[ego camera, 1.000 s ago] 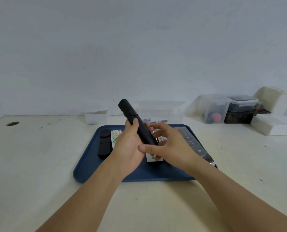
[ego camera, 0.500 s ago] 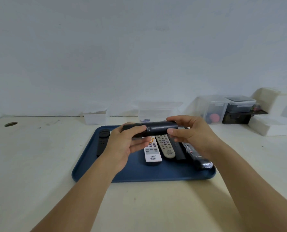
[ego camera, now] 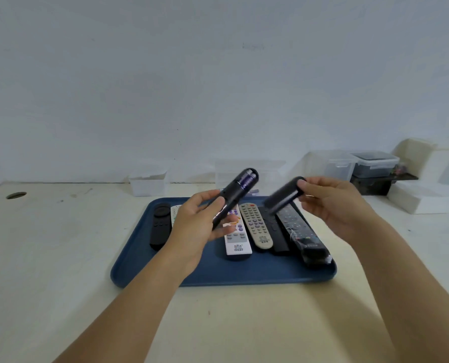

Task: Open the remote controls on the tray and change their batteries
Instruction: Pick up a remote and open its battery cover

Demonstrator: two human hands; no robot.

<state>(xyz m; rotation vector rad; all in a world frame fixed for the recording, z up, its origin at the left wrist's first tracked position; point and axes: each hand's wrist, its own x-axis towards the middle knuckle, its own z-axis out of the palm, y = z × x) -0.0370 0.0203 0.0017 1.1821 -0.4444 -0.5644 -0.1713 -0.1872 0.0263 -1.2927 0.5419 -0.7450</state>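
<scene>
My left hand (ego camera: 196, 222) grips a black remote (ego camera: 234, 196) tilted up to the right above the blue tray (ego camera: 218, 277). Its battery bay is open, and two purple batteries (ego camera: 247, 180) show at the top end. My right hand (ego camera: 333, 203) pinches the black battery cover (ego camera: 283, 196), held apart from the remote, over the tray's right half. Several other remotes lie on the tray: a black one (ego camera: 160, 226) at the left, a white one (ego camera: 236, 238), a grey one (ego camera: 256, 225) and a black wrapped one (ego camera: 300, 233).
A small white box (ego camera: 147, 183) and a clear plastic container (ego camera: 244, 172) stand behind the tray. Clear lidded bins (ego camera: 354, 163), a dark tray and white boxes (ego camera: 425, 200) sit at the back right. A round hole (ego camera: 16, 195) is in the tabletop at far left.
The two hands have pulled apart. The cover has come off the black remote and moved right with my right hand, and the batteries are now exposed.
</scene>
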